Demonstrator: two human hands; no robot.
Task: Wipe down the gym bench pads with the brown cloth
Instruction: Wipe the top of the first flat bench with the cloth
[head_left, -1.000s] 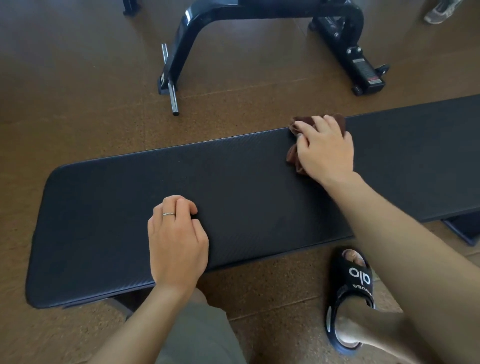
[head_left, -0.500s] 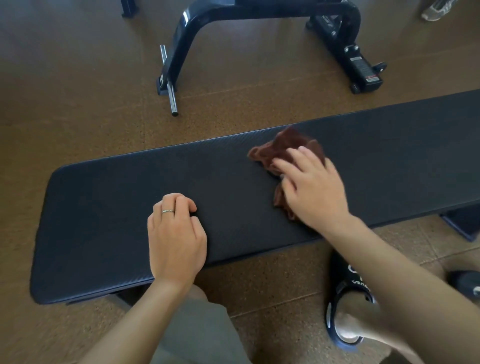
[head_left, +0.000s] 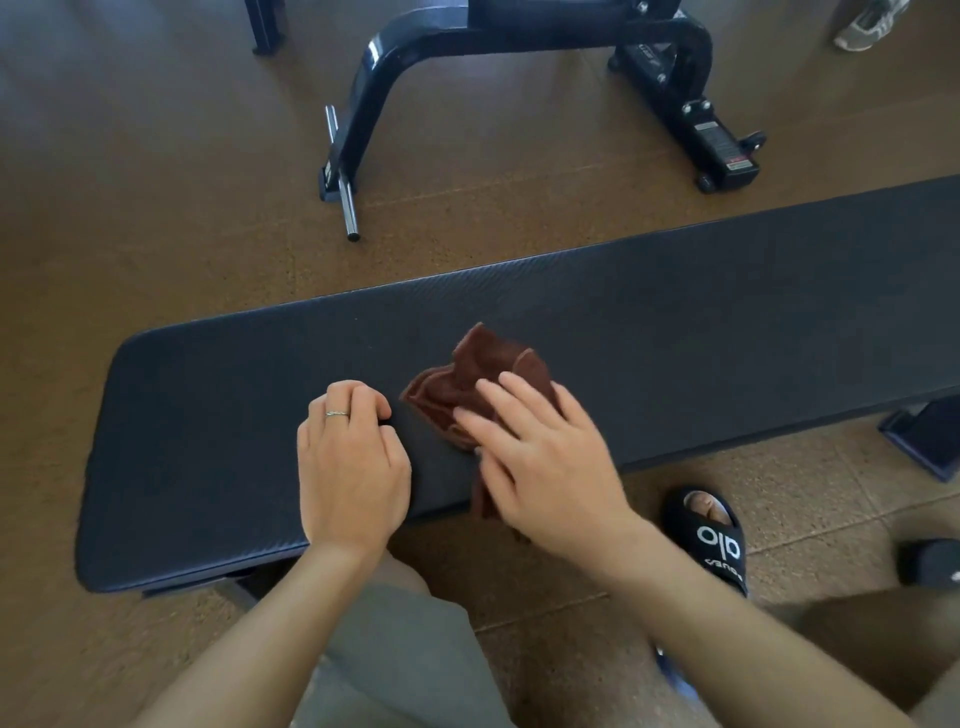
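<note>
Right hand (head_left: 550, 457) presses the brown cloth (head_left: 467, 384) flat-fingered at the bench pad (head_left: 208, 415)'s near edge, for wiping pressure. Left hand (head_left: 350, 462), fingers curled and empty, rests alongside as a brace.

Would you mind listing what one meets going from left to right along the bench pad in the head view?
Bare end of the bench pad → left hand, knuckles resting on the pad → brown cloth → right hand, fingers pressing the cloth → the pad's long bare stretch, running out of frame.
</note>
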